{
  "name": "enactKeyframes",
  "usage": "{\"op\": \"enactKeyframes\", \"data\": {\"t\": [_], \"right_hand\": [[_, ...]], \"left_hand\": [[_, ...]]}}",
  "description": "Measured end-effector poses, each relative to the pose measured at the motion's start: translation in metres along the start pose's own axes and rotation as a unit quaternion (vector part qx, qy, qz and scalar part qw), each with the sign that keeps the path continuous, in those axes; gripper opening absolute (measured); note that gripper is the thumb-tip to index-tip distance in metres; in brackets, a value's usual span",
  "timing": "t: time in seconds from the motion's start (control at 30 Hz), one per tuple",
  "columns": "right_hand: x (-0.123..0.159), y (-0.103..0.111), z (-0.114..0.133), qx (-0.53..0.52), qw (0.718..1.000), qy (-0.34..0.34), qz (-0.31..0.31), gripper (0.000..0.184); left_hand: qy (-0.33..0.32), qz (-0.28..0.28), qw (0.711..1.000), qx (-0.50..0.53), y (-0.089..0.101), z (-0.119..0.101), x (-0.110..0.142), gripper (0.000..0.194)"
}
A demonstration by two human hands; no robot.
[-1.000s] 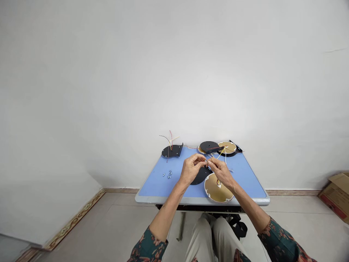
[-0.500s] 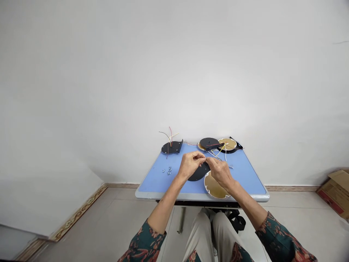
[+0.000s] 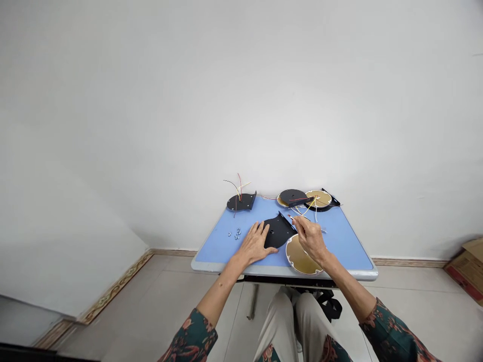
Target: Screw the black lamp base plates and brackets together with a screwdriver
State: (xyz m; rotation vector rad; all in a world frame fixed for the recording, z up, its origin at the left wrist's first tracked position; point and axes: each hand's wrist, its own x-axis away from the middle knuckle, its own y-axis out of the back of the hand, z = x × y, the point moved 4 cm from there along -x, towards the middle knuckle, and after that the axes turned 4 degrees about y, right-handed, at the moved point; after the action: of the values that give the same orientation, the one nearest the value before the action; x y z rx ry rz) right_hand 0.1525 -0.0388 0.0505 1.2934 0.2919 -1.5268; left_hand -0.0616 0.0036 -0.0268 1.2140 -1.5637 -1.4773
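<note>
My left hand (image 3: 255, 243) lies flat on the blue table (image 3: 339, 236), fingers spread, its fingertips on the left edge of a black round plate (image 3: 278, 231). Above a gold round disc (image 3: 300, 256) at the table's front edge, my right hand (image 3: 311, 237) pinches the end of thin coloured wires (image 3: 293, 218). The wires run back toward the far parts.
Several small silver nuts (image 3: 235, 233) lie left of my left hand. A black bracket with upright wires (image 3: 241, 200) stands at the back left. A black disc (image 3: 292, 196) and a gold disc (image 3: 319, 199) with wires sit at the back. A cardboard box (image 3: 468, 269) is on the floor, right.
Both hands were pinched together over the black plate. My left hand has let go and dropped flat onto the table by the plate; my right hand keeps the wires.
</note>
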Motion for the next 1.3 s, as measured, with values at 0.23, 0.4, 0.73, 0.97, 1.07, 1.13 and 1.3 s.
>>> {"op": "enactKeyframes", "data": {"t": [0.23,0.4,0.73,0.97,1.07,1.13,1.3], "right_hand": [[0.001,-0.001,-0.001,-0.009,1.000,-0.006,0.025,0.030],[0.000,0.001,0.000,-0.028,0.999,-0.027,0.014,0.029],[0.002,0.000,0.010,-0.055,0.998,-0.041,0.004,0.029],[0.007,0.007,0.008,-0.051,0.997,-0.061,-0.006,0.029],[0.009,0.012,0.006,-0.064,0.995,-0.071,-0.023,0.029],[0.010,0.012,0.005,-0.074,0.993,-0.083,-0.031,0.030],[0.008,0.001,0.010,-0.099,0.991,-0.089,-0.019,0.033]], "left_hand": [[-0.068,0.000,0.995,-0.070,0.005,-0.007,-0.015,0.081],[-0.098,0.010,0.989,-0.110,0.023,-0.003,-0.033,0.049],[-0.181,0.003,0.981,-0.067,0.024,-0.051,-0.112,0.014],[-0.121,0.002,0.992,0.022,0.044,-0.026,-0.121,0.017],[-0.042,-0.034,0.995,0.083,0.071,0.011,-0.106,0.022],[0.018,-0.060,0.989,0.133,0.086,0.033,-0.090,0.023],[0.115,-0.050,0.940,0.318,0.080,0.036,-0.041,0.018]]}}
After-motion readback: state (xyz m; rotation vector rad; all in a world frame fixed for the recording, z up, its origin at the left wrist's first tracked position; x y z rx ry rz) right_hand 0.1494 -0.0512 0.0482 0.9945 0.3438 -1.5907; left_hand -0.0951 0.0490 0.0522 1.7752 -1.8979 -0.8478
